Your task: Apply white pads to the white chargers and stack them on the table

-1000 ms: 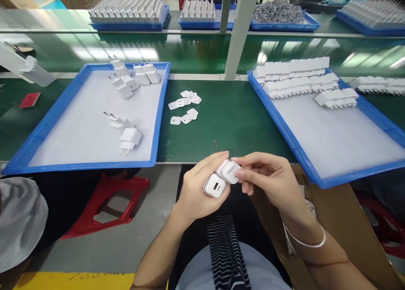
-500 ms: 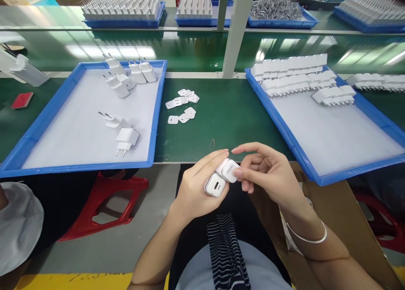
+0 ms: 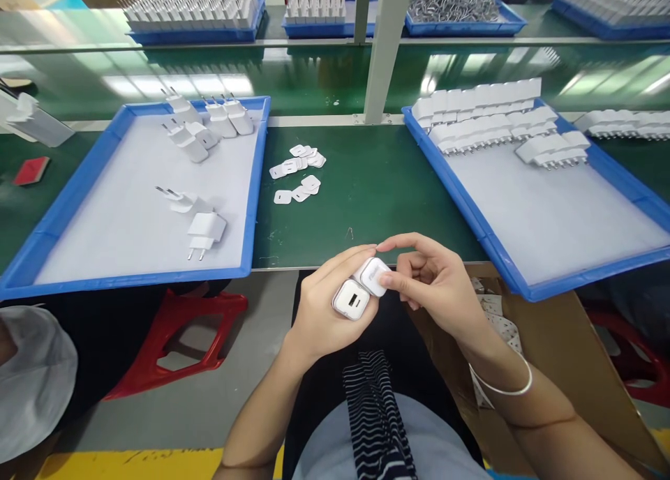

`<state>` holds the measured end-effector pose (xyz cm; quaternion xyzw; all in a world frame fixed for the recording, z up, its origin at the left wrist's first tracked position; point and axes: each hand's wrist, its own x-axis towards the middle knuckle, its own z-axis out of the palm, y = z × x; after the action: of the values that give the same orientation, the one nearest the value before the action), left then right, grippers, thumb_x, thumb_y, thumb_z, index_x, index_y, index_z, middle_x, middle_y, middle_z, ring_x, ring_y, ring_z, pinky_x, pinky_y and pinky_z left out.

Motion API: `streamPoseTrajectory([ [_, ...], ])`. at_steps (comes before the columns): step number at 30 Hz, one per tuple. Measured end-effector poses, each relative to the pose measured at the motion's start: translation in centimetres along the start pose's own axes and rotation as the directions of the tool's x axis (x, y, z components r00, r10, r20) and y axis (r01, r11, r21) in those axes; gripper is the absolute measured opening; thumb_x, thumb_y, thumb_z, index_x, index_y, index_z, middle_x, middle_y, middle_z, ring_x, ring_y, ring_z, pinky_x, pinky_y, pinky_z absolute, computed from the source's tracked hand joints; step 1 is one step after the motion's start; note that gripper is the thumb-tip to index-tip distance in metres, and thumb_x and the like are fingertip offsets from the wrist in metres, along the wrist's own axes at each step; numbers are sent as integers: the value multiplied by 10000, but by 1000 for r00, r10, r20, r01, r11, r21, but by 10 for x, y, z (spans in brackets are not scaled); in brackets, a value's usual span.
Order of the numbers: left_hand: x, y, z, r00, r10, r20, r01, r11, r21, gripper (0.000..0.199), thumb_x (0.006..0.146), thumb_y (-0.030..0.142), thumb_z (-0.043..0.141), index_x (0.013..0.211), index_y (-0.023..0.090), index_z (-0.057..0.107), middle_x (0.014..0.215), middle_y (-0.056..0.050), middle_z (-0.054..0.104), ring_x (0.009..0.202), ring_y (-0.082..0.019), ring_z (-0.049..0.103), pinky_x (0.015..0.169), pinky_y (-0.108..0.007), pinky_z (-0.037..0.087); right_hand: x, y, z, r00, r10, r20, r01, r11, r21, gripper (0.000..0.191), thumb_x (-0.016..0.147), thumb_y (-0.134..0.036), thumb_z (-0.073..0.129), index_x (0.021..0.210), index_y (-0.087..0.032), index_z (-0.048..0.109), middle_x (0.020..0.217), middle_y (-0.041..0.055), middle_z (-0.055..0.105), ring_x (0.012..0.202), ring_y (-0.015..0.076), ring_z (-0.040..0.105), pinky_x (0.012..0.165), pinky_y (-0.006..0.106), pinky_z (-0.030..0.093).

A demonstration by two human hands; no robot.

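Note:
My left hand (image 3: 327, 302) is wrapped round two white plug chargers held side by side, end faces toward me. The nearer charger (image 3: 350, 300) shows a dark USB slot and a narrower slot. On the other charger (image 3: 373, 276), faint grey marks show on a pale face without visible slots. My right hand (image 3: 432, 278) has its thumb pressed on that face and its index fingertip at the upper edge, by my left fingertips; its other fingers are curled. Beyond my hands, several small white slotted face plates (image 3: 297, 165) lie on the green table (image 3: 366, 187).
A blue tray (image 3: 248, 208) on the left bears several loose chargers (image 3: 206, 229). Another blue tray (image 3: 460, 208) on the right holds rows of chargers (image 3: 484, 102). A metal post (image 3: 384, 54) stands between them. Below are a red stool (image 3: 172, 347) and a cardboard box (image 3: 565, 347).
The near charger has tilted slightly in my left hand. My right index fingertip has come closer to the left fingertips, the thumb still on the other charger. The view has shifted a little.

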<state>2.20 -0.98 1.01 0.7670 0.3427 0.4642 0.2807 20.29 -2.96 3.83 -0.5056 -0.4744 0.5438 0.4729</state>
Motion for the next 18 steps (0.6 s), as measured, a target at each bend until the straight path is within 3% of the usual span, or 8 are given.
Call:
streamPoseTrajectory([
  [7,-1,-9,9,974,-224,2,220,955,-196,386,746,145,779,1122,216,737,1165,-72,770,1037,-234,743,941,-354,605,4,19,8,1000,-1,-4,1,997,72,390,766,-281,859,1093,-222,654,611,-77,570,491,86,536,487,215,446],
  [11,-6,-17,7,922,-378,84,377,825,-421,382,746,204,819,1122,207,751,1159,-93,774,1043,-253,742,924,-360,598,11,14,8,996,-67,54,66,998,20,405,808,-254,821,1163,-230,627,619,-82,565,509,87,527,506,220,436],
  [15,-15,-23,1,859,-486,162,460,594,-660,485,730,240,859,1195,194,730,1256,-121,738,1040,-270,749,912,-364,602,48,-7,9,947,-301,112,319,923,-217,206,898,-267,715,1092,-214,672,726,-34,625,616,109,578,597,249,473],
  [17,-19,-24,-2,844,-515,150,465,563,-683,509,730,242,864,1217,197,726,1304,-126,714,1050,-273,745,913,-360,596,83,-16,12,931,-328,160,365,829,-424,182,877,-245,721,1051,-196,699,809,-3,650,688,131,599,650,270,478],
  [18,-21,-23,-3,841,-522,144,467,564,-681,508,732,241,863,1220,201,727,1315,-126,708,1059,-273,740,912,-353,591,104,-18,15,938,-283,199,346,770,-537,199,864,-219,721,1059,-186,708,867,18,669,734,147,611,682,284,480],
])
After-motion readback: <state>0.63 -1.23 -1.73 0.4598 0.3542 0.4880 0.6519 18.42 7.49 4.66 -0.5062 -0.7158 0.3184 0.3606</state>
